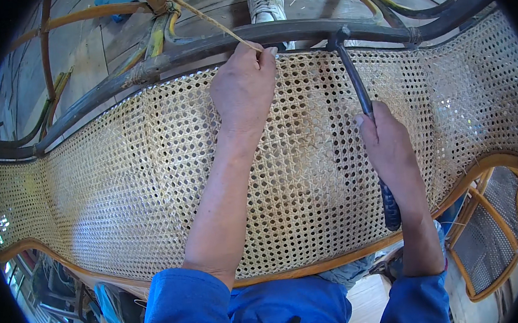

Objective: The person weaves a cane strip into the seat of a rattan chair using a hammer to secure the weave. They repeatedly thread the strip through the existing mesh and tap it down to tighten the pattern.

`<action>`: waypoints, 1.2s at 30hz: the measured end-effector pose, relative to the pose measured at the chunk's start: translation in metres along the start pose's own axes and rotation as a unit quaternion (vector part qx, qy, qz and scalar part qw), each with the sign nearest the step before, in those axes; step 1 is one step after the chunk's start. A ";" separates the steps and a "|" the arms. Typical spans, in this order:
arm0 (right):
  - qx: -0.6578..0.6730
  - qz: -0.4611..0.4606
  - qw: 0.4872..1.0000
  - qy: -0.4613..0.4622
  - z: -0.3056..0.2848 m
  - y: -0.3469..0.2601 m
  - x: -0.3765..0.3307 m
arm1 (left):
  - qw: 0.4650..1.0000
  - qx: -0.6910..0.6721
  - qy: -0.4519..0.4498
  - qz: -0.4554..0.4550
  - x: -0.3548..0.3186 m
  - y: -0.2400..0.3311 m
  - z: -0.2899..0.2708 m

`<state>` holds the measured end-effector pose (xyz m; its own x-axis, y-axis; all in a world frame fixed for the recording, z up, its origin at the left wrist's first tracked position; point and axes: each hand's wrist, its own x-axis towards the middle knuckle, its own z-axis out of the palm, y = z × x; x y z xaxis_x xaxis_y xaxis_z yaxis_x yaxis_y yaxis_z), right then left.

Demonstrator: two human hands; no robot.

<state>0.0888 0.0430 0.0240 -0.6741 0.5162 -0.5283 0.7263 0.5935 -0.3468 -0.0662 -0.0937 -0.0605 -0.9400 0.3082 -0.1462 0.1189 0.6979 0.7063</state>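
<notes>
Right grip (387, 143) around dark hammer (356, 78)

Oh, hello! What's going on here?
A person in blue sleeves is working over a wide woven cane panel. The left hand pinches a thin pale strip at the panel's far edge, beside a dark rail. The right hand grips a hammer, its head up at that rail; whether they touch is hard to tell.

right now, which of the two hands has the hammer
The right hand, gripping the dark hammer by its handle; the left hand holds a thin tan strip instead.
</notes>
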 end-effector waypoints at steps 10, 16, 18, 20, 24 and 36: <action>0.011 0.012 1.000 0.002 -0.004 0.000 -0.003 | 1.000 0.002 -0.009 -0.011 -0.001 0.002 -0.003; 0.052 0.018 0.998 0.036 -0.007 -0.004 -0.009 | 1.000 0.012 0.017 0.019 -0.001 0.005 0.000; -0.009 0.045 0.999 -0.008 0.000 0.005 -0.004 | 1.000 0.005 0.014 0.016 -0.001 0.002 0.000; 0.007 0.030 0.999 0.010 -0.005 0.003 -0.004 | 1.000 -0.001 0.007 0.009 0.000 0.002 0.000; 0.066 -0.002 0.996 0.062 -0.006 0.001 -0.010 | 1.000 0.009 -0.011 -0.009 0.000 0.003 -0.001; 0.026 0.031 0.999 -0.004 0.000 0.000 -0.004 | 1.000 0.020 -0.019 -0.009 -0.001 0.005 -0.003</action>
<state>0.0919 0.0412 0.0265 -0.6273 0.5456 -0.5557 0.7722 0.5285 -0.3528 -0.0658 -0.0926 -0.0550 -0.9294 0.3190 -0.1858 0.1150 0.7284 0.6754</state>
